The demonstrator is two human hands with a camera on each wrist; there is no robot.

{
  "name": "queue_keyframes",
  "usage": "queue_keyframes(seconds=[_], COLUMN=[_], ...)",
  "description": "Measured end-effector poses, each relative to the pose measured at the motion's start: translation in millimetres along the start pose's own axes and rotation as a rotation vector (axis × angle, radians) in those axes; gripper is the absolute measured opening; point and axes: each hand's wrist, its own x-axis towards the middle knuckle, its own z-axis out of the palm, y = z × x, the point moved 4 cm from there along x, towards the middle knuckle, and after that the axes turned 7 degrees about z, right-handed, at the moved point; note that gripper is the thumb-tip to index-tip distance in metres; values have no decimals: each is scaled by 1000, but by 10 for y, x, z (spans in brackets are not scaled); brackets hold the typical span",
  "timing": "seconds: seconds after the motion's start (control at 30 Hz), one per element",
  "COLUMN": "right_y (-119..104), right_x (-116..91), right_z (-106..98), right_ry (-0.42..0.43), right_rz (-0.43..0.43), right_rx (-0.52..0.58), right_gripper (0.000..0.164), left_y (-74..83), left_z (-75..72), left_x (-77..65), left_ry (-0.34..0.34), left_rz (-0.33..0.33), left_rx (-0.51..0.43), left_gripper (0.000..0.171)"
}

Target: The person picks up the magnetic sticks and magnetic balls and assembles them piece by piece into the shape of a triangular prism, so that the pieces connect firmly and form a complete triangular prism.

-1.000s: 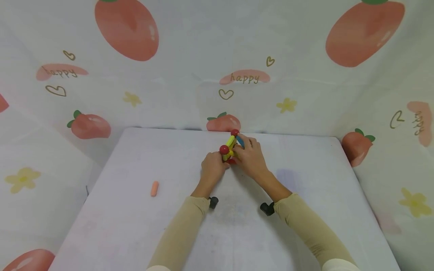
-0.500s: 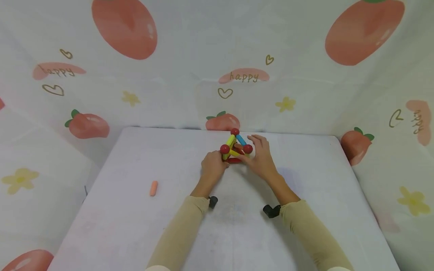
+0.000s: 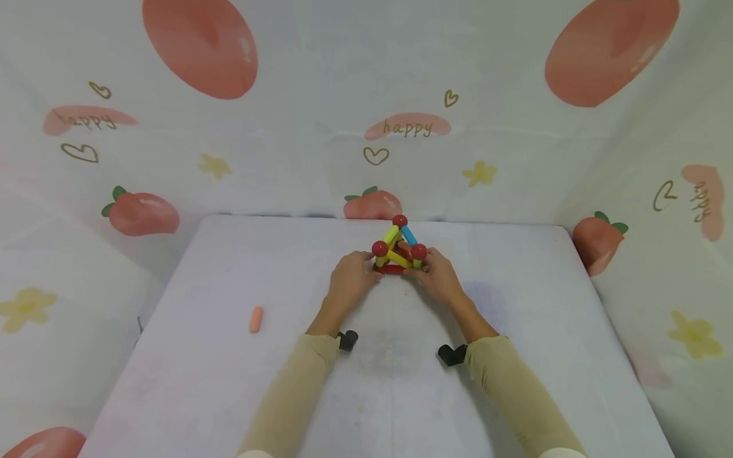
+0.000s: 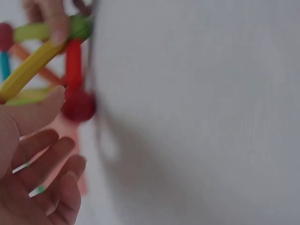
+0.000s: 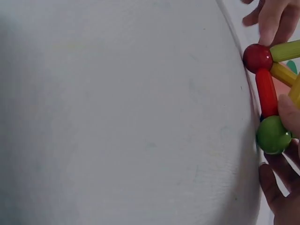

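Note:
A frame of coloured rods and balls [image 3: 399, 259] stands near the table's far edge, between both hands. Red balls cap its upper corners, linked by yellow and blue rods. A red rod [image 5: 266, 93] along its lower front joins a lower red ball [image 4: 78, 106] to a green ball [image 5: 273, 135]. The left hand [image 3: 349, 280] is at the lower left corner, thumb by the red ball, other fingers relaxed and spread. At the lower right corner the right hand [image 3: 442, 280] holds the frame, its thumb in front and fingers around the green ball's far side.
A loose peach-coloured stick [image 3: 256, 319] lies on the left part of the white table [image 3: 395, 394]. A fruit-print cloth [image 3: 286, 140] hangs behind the table and along its sides.
The right hand has moved from the upper part of the frame down to its lower right corner, uncovering the right red ball. Lately the left hand has loosened and shifted slightly left.

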Motion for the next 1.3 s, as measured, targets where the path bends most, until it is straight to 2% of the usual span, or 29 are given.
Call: queue_keyframes(seconds=[0.13, 0.3, 0.37, 0.47, 0.67, 0.77, 0.87, 1.03, 1.13, 1.2, 1.3], right_y=[14, 48, 52, 74, 106, 118, 113, 77, 67, 63, 60], right_x=[-21, -77, -90, -91, -89, -95, -103, -111, -116, -118, -113], right_z=[-26, -72, -82, -86, -80, -63, -55, -51, -47, -45, -32], right_ry=[-1, 6, 13, 23, 25, 20, 22, 26, 26, 26, 22], right_rz=[17, 41, 38, 52, 63, 59, 43, 17, 10, 12, 19], right_rx=[17, 73, 100, 109, 110, 91, 66, 46, 38, 41, 44], right_gripper=[40, 36, 36, 35, 35, 37, 38, 36, 36, 36, 36], left_y=[-164, -514, -687, -934, -1284, -1377, -1432, -1454, -1400, -1312, -1106], left_z=[-335, -804, -938, -1059, -1075, -1050, -1041, -1033, -1026, -1021, -1015], left_x=[-190, -545, -685, -870, -1120, -1181, -1211, -1215, -1146, -1063, -912], left_ry=[-3, 64, 98, 111, 32, 11, 21, -5, -4, 12, 26], left_rz=[-30, -23, -45, -119, -291, -325, -335, -313, -244, -192, -132], left_rx=[-48, -65, -62, -57, -18, -24, -38, -10, -23, -98, -278], left_gripper=[49, 47, 47, 50, 64, 65, 60, 37, 29, 30, 35])
